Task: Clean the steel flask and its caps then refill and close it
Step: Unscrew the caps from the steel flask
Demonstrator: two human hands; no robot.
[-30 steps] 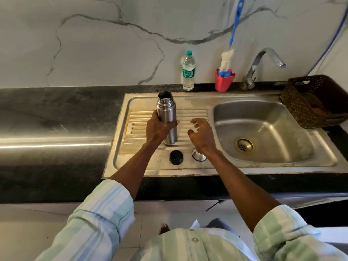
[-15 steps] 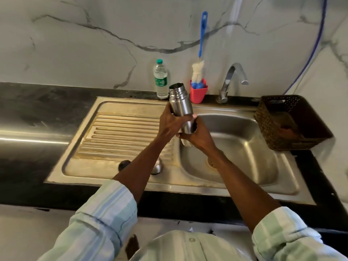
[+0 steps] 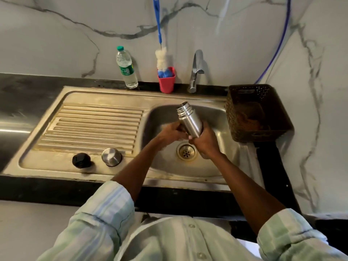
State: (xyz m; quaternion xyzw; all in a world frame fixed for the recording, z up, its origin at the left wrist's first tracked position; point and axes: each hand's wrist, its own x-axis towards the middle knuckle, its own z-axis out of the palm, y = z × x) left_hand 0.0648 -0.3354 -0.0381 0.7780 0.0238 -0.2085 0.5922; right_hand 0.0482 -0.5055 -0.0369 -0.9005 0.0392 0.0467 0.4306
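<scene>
Caps: black cap [image 3: 81, 160] and steel cap [image 3: 111, 156] parked on the drainboard, well left of your fingers, awaiting washing.
Left hand [image 3: 172, 133]: fingers curled at flask's lower body.
Flask [image 3: 190, 121]: open, tilted over the basin [image 3: 165, 117] to catch spills.
Right hand [image 3: 205, 140]: wraps the base.
Room: tap [image 3: 196, 70] beyond; marble wall.

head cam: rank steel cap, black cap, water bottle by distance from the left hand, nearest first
1. steel cap: on the drainboard's front edge, just left of the left hand.
2. black cap: same front edge, further left beside the steel cap.
3. water bottle: standing at the back wall, behind the drainboard.
The last two are fairly close; the black cap looks slightly nearer.
</scene>
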